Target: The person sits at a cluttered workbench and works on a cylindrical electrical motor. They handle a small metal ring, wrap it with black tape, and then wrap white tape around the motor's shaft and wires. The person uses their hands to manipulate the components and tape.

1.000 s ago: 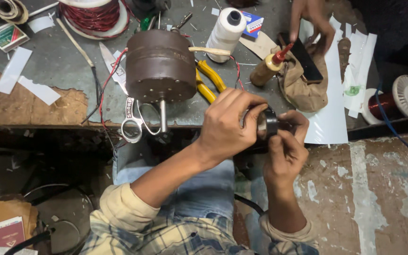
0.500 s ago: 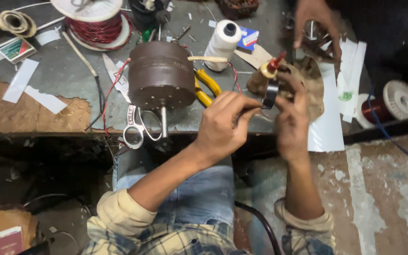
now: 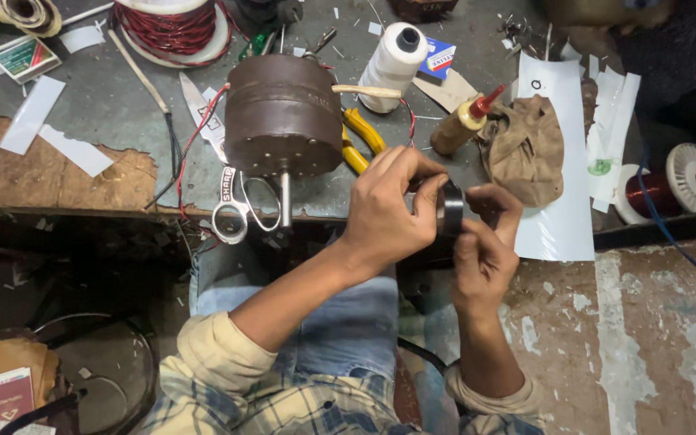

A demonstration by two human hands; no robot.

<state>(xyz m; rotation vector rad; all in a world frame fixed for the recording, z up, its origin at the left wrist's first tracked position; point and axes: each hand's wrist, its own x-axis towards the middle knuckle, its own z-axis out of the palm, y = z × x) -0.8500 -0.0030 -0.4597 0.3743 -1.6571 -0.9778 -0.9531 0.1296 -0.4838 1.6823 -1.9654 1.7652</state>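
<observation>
Lowered from beside the glue bottle half a second ago, both hands now meet at the workbench's front edge, while the other person's hand at the top of the bench has gone from view. Left hand (image 3: 384,211) and right hand (image 3: 481,254) close from opposite sides on a dark ring-shaped metal part (image 3: 449,208), thumb and fingertips pinching its rim; it is held upright between them, just above the bench edge.

Behind the hands, a brown cylindrical motor housing (image 3: 283,113) with a smooth, dull painted shell lies on the scuffed grey workbench (image 3: 106,105), its steel shaft pointing at the person. Scissors with white handles (image 3: 239,205) lie beside the shaft, and yellow-handled pliers (image 3: 360,138) just right of the housing. A white spool of thread (image 3: 392,64) stands upright near a small amber glue bottle with a red nozzle (image 3: 465,125). A crumpled tan cloth (image 3: 529,149) rests on white paper sheets (image 3: 561,217). Glossy red wire fills a reel (image 3: 172,24) at the top; a second, white-flanged reel (image 3: 678,184) holds copper-coloured wire at the right.
</observation>
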